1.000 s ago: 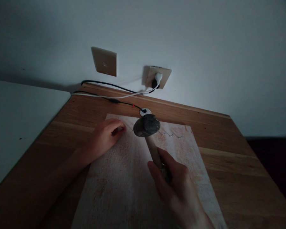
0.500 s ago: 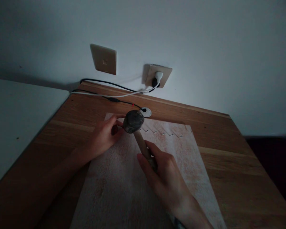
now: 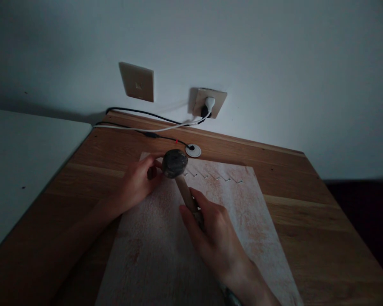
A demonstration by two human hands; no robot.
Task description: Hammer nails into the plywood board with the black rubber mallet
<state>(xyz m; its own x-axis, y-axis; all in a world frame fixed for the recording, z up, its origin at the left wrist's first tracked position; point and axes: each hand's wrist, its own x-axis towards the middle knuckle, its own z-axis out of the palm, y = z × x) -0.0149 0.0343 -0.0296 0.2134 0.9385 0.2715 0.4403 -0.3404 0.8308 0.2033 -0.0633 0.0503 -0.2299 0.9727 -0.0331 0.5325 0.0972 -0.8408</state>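
My right hand (image 3: 213,231) is wrapped round the wooden handle of a mallet (image 3: 175,163) with a dark, rounded head. The head is raised over the far left part of a whitish, worn board (image 3: 166,246). My left hand (image 3: 140,180) is at the board's far left corner, its fingers curled and pinched together behind the mallet head. Whatever those fingertips hold is hidden by the head. To the right of the head, a row of several small nails (image 3: 217,178) stands up from the board near its far edge.
The board lies on a wooden desk (image 3: 306,225) against a wall. Behind it are a round cable grommet (image 3: 195,151), black and white cables (image 3: 140,128), a socket with plugs (image 3: 210,103) and a second wall plate (image 3: 138,83). A white panel (image 3: 28,165) borders the left side.
The mallet and my right hand have shifted slightly left, and the head now covers more of my left fingertips. The whole view has also moved a little.
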